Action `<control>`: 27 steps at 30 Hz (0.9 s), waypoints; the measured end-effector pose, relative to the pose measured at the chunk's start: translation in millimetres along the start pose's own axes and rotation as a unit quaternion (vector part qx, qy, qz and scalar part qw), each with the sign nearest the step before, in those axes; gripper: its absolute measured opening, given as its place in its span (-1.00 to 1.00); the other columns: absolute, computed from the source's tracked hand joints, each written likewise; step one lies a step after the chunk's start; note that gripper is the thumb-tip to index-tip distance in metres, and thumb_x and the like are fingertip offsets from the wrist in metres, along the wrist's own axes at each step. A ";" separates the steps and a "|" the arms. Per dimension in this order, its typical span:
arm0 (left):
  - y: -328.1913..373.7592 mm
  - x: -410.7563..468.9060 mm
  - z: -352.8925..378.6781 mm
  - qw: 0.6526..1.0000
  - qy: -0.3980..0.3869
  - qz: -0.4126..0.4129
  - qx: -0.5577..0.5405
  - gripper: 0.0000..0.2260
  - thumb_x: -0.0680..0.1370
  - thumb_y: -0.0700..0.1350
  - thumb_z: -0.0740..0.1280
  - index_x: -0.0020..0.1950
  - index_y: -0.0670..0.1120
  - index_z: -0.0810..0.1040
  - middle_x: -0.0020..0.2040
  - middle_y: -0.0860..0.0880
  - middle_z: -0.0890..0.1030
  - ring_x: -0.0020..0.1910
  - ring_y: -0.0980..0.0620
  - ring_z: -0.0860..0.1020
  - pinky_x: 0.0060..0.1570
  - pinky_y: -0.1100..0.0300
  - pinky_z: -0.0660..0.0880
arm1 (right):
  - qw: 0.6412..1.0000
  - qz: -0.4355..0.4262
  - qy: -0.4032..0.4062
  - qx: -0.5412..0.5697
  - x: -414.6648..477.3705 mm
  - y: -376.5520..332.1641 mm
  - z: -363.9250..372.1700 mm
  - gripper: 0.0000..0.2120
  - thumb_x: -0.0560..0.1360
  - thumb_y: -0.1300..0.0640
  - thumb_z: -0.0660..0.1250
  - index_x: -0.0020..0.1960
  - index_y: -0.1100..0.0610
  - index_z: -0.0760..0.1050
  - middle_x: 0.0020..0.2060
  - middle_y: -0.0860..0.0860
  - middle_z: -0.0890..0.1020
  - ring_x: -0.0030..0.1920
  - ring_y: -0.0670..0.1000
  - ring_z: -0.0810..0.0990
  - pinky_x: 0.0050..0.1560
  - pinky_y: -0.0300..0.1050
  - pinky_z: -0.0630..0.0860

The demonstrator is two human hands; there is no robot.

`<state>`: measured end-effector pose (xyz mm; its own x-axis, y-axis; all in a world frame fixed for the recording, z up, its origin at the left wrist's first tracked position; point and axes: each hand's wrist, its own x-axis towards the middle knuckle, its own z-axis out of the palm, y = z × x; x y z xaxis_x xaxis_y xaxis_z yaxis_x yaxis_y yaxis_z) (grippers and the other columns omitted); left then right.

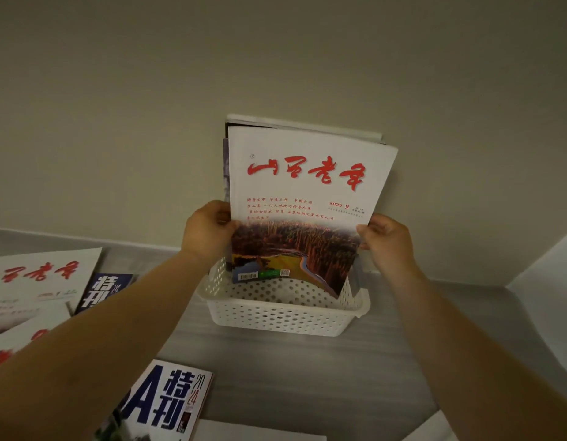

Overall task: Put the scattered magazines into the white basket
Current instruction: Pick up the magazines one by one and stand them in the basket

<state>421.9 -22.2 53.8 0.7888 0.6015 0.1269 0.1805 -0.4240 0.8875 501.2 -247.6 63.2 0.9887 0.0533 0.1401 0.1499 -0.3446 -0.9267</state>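
A white perforated basket point(276, 316) stands on the grey table against the wall. A white magazine with red calligraphy and a forest photo point(307, 186) stands upright in it, its lower edge inside the basket. My left hand point(206, 230) grips its left edge and my right hand point(387, 240) grips its right edge. Other magazines stand behind it, leaning on the wall; only their top and left edges point(276, 120) show. More magazines lie on the table: white ones with red lettering point(37, 281) at the left, a dark blue one point(101, 291), and a blue-lettered one point(167, 402) near me.
The beige wall rises right behind the basket. A white surface point(549, 275) slants in at the right. Pale sheets point(260, 432) poke in at the bottom edge. Bare grey tabletop point(307, 377) lies in front of the basket.
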 end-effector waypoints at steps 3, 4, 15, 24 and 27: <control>-4.0 6.5 1.1 0.998 0.050 0.021 0.018 -0.78 0.44 -0.26 0.31 0.08 -0.15 0.48 0.03 -0.15 0.60 -0.10 -0.02 0.48 -0.06 0.20 0.37 | 1.000 0.001 0.021 -0.021 5.5 3.3 1.6 -0.75 0.43 0.32 0.28 0.11 0.24 0.49 0.08 0.15 0.61 -0.08 0.00 0.52 -0.05 -0.11 0.49; -5.4 7.3 2.2 0.997 0.062 0.030 0.024 -0.75 0.44 -0.26 0.31 0.11 -0.15 0.46 0.05 -0.16 0.58 -0.08 -0.03 0.49 -0.07 0.19 0.36 | 0.999 0.001 0.023 -0.030 6.4 4.9 2.7 -0.73 0.43 0.29 0.30 0.13 0.23 0.47 0.09 0.15 0.60 -0.07 -0.02 0.50 -0.04 -0.13 0.45; -13.1 6.1 15.2 0.992 0.043 0.050 0.107 -0.76 0.57 -0.20 0.07 0.14 -0.21 0.46 0.06 -0.26 0.58 -0.14 -0.11 0.43 -0.14 0.15 0.31 | 0.974 -0.006 0.044 -0.222 -1.6 12.0 42.3 -0.76 0.55 0.22 0.07 0.17 0.28 0.36 0.11 0.22 0.55 0.09 0.22 0.52 -0.06 -0.08 0.39; -10.4 16.6 6.5 0.976 0.030 0.069 0.204 -0.73 0.58 -0.14 0.06 0.01 -0.26 0.49 -0.01 -0.30 0.59 -0.18 -0.17 0.45 -0.17 0.09 0.35 | 0.952 -0.035 0.033 -0.301 5.6 16.0 37.4 -0.74 0.54 0.18 0.10 0.16 0.29 0.37 0.08 0.25 0.55 0.08 0.24 0.50 0.08 0.12 0.46; -10.4 12.8 2.2 0.978 0.000 0.062 0.197 -0.71 0.58 -0.09 0.08 0.13 -0.22 0.47 0.08 -0.27 0.58 0.00 -0.23 0.51 -0.09 0.07 0.39 | 0.955 -0.035 0.020 -0.292 5.7 18.3 30.1 -0.72 0.53 0.15 0.15 0.18 0.28 0.39 0.11 0.25 0.54 0.12 0.23 0.48 0.12 0.08 0.44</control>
<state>431.4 -11.6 45.2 0.8193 0.5286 0.2221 0.2959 -0.7217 0.6258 509.5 -225.4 36.6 0.9735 0.0635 0.2198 0.1797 -0.8067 -0.5630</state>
